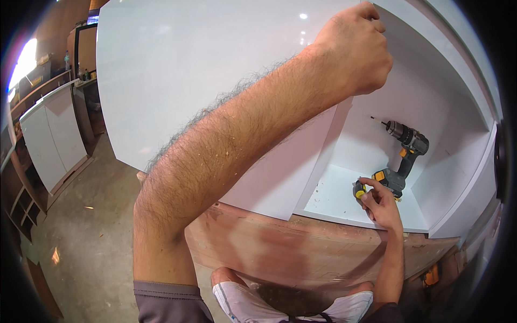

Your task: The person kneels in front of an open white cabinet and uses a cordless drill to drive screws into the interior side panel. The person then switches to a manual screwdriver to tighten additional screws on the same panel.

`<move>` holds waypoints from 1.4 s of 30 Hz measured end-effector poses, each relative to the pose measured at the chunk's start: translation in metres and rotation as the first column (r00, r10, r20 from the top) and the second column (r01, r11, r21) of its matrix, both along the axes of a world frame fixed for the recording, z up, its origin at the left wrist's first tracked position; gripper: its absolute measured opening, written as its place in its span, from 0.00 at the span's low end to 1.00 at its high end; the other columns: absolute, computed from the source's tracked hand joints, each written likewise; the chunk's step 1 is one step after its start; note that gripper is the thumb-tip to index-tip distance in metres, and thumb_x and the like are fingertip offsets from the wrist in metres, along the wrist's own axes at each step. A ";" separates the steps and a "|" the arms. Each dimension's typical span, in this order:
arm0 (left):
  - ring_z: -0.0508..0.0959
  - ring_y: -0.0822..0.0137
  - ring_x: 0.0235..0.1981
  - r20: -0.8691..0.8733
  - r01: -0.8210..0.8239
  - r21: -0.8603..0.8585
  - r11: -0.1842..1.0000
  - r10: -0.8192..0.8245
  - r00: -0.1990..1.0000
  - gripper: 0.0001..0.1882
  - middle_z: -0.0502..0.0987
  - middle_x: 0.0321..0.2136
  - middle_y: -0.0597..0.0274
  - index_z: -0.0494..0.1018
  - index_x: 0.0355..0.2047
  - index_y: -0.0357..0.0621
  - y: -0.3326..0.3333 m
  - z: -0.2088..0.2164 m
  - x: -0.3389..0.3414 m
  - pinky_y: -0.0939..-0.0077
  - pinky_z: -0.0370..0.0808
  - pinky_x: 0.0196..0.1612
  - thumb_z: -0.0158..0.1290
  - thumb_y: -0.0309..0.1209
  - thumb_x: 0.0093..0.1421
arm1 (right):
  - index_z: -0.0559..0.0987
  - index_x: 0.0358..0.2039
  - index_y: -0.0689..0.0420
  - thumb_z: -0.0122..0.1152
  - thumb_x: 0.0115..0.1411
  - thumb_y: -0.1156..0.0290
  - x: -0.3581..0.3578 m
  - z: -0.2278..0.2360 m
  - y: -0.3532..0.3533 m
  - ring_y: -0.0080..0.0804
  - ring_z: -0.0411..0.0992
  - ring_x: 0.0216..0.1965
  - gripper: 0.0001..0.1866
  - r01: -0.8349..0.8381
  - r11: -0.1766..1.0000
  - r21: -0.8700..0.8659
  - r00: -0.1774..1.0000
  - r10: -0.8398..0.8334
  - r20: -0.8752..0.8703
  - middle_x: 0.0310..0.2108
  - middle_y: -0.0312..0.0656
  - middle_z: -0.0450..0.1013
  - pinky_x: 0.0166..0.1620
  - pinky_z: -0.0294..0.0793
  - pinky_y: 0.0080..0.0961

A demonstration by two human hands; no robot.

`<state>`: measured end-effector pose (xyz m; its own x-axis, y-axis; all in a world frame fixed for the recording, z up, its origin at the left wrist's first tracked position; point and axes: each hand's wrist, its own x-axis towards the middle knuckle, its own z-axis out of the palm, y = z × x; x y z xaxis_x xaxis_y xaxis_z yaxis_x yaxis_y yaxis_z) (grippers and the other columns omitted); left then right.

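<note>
A small black and yellow tape measure (360, 189) sits between the thumb and forefinger of my right hand (383, 207), low over the floor of a white open cabinet compartment. Close by, a grey and black cordless drill (407, 148) with a thin bit stands on its battery inside that compartment. My left arm stretches across a large white panel (188, 59). Up at the panel's far right edge, my left hand (358, 51) is closed with the fingers curled; what is in them is hidden.
Wood-coloured boarding (258, 237) runs along the cabinet's near side, above my knees. Crumbs of debris lie on the compartment floor (328, 202). A white two-door cabinet (56, 134) stands at the left on the concrete floor (91, 231). An orange and black tool (431, 275) shows at lower right.
</note>
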<state>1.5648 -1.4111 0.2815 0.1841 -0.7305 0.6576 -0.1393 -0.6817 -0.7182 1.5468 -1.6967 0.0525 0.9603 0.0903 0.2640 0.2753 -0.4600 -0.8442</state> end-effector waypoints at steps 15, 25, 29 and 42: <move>0.77 0.69 0.46 -0.017 -0.076 0.010 0.997 0.077 0.997 0.21 0.85 0.35 0.61 0.86 0.33 0.46 0.005 -0.004 -0.014 0.63 0.60 0.70 0.43 0.36 0.74 | 0.78 0.59 0.61 0.67 0.57 0.78 -0.001 -0.012 0.007 0.17 0.61 0.30 0.27 0.033 0.999 -0.030 0.993 -0.030 0.111 0.28 0.28 0.64 0.34 0.63 0.17; 0.79 0.65 0.51 -0.024 -0.008 -0.066 0.998 0.007 1.000 0.19 0.86 0.39 0.55 0.86 0.31 0.42 -0.007 -0.005 -0.003 0.59 0.58 0.74 0.44 0.28 0.70 | 0.77 0.59 0.60 0.68 0.59 0.76 -0.008 -0.011 -0.005 0.18 0.59 0.24 0.26 0.071 0.992 -0.108 0.976 -0.046 0.213 0.22 0.27 0.62 0.31 0.62 0.20; 0.79 0.65 0.53 -0.058 -0.071 -0.072 0.995 0.067 0.996 0.16 0.87 0.39 0.55 0.86 0.33 0.43 0.005 -0.002 -0.004 0.58 0.56 0.74 0.47 0.28 0.69 | 0.76 0.60 0.60 0.65 0.60 0.78 0.002 -0.012 -0.003 0.15 0.60 0.25 0.26 -0.001 0.982 -0.186 0.972 0.045 0.232 0.23 0.26 0.62 0.30 0.63 0.19; 0.73 0.57 0.63 0.035 0.060 -0.196 0.979 -0.054 0.998 0.13 0.80 0.47 0.57 0.70 0.29 0.45 0.006 -0.014 0.045 0.60 0.58 0.77 0.46 0.11 0.63 | 0.79 0.59 0.58 0.67 0.62 0.74 -0.032 -0.014 -0.075 0.17 0.72 0.32 0.23 -0.068 0.998 0.006 0.970 0.065 0.234 0.32 0.32 0.77 0.40 0.74 0.19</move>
